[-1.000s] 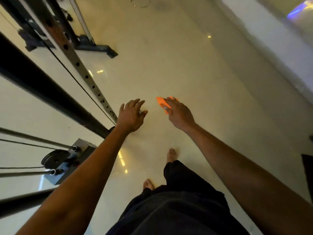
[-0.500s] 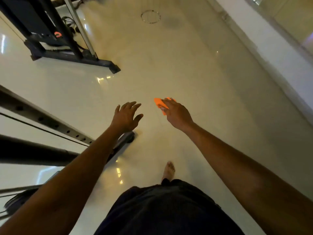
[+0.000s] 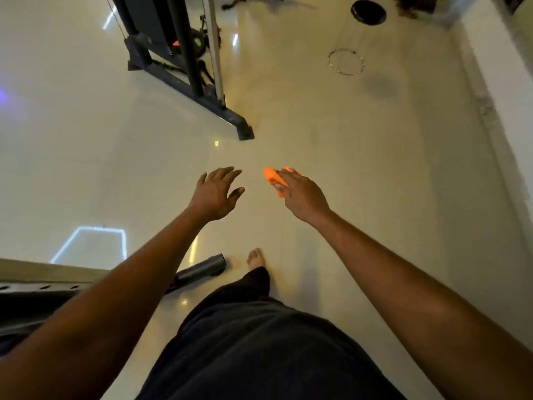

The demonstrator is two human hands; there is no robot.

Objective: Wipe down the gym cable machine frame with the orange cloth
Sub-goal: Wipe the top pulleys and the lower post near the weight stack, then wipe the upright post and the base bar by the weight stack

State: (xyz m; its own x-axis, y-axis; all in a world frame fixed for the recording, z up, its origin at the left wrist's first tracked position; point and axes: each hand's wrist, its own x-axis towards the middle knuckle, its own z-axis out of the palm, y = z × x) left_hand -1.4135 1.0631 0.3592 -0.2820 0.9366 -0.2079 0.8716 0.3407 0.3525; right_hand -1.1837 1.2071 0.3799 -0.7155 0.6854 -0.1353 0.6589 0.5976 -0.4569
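Observation:
My right hand [image 3: 302,196] is stretched out over the floor and grips a bunched orange cloth [image 3: 272,177], which sticks out past the fingers. My left hand [image 3: 217,193] reaches forward beside it with fingers spread and holds nothing. The far side of the cable machine frame [image 3: 199,96], dark with a silver upright, stands ahead to the left, well beyond both hands. A near part of the frame [image 3: 202,271], a dark foot and a holed rail, lies at the lower left under my left arm. Neither hand touches the frame.
Glossy pale floor tiles [image 3: 360,168] stretch ahead. A wire stool with a black round seat [image 3: 367,11] stands at the top right. A raised white ledge [image 3: 507,96] runs along the right side. My bare foot [image 3: 255,258] is on the floor beside the near frame foot.
I have walked forward: the near frame rails slid down and out to the lower left, the far frame came closer. Both hands stay outstretched, the cloth still in my right hand.

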